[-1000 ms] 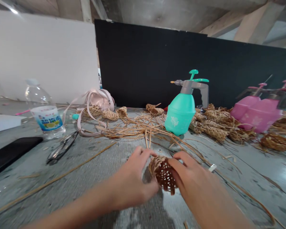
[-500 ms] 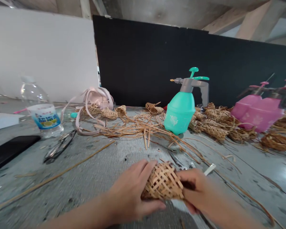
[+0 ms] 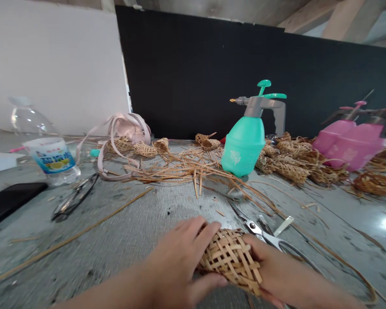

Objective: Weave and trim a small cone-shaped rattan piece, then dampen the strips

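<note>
The woven piece (image 3: 230,257) is between the two hands, over the near part of the grey table (image 3: 125,249), and just beside the scissors (image 3: 255,227); whether it touches the table, I cannot tell. The left hand (image 3: 183,253) grasps one end, with fingers above and thumb below. The right hand (image 3: 273,264) grasps the other end, but some of its fingers are hidden. The piece looks light and probably not slippery. Its thin strips seem stiff but springy, so hard squeezing may crack them or open the weave. It is better to hold it around both ends, with fingers spread and gentle pressure.
</note>
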The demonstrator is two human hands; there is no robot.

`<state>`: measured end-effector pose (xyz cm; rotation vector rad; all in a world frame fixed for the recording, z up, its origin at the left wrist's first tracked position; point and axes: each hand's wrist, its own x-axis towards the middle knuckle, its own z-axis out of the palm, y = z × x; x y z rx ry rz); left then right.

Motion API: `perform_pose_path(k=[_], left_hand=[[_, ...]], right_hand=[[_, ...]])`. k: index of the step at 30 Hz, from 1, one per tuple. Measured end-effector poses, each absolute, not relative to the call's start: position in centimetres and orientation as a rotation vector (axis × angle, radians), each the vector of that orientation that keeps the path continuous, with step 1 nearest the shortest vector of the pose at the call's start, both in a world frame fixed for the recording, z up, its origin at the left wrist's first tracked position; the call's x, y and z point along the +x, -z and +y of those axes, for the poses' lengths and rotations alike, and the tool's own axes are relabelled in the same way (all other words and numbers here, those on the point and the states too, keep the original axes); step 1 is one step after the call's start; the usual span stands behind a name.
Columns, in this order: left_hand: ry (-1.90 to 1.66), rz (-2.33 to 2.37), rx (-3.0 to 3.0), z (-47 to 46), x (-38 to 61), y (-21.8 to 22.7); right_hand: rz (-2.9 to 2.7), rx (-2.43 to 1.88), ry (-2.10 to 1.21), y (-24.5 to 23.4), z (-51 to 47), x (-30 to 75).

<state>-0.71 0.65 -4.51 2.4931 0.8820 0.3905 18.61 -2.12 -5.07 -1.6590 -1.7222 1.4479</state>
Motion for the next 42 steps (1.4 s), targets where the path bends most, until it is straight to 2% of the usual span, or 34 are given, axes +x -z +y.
perform_pose_path(k=[3,10,13,18,21,30,33,37,42], left_hand=[[-0.394,0.890,2.471,0.7,-0.7,4.1],[-0.409,0.902,2.459,1.2,-1.0,4.1],[-0.470,0.877,2.522,1.4,-1.1,3.9],[-0.751,0.760,2.574,0.7,-0.7,3.1],[-0.818,0.702,2.546,0.0,-0.2,2.5],[-0.714,1.077,2.629,-0.7,0.6,1.7],[-0.555,1.167,2.659,-0.9,0.7,1.7],[-0.394,1.240,2.636,-1.0,0.7,1.5],[-0.420,1.278,2.621,-0.7,0.6,1.5]], right_hand=[[-1.707,-1.680,-1.453,4.3,-1.6,18.7],[-1.790,-1.545,-1.213,3.6,-1.5,18.8],[-1.891,-1.446,-0.798,4.4,-1.8,18.7],[-2.112,-1.078,0.240,4.4,-2.3,17.8],[-2.183,-0.939,0.540,3.8,-2.6,17.2],[-2.106,-0.892,0.673,3.7,-2.9,16.2],[-2.111,-0.844,0.708,3.5,-3.3,15.9],[-2.140,-0.846,0.659,3.7,-3.4,15.7],[-2.157,-0.765,0.524,4.3,-2.6,15.3]])
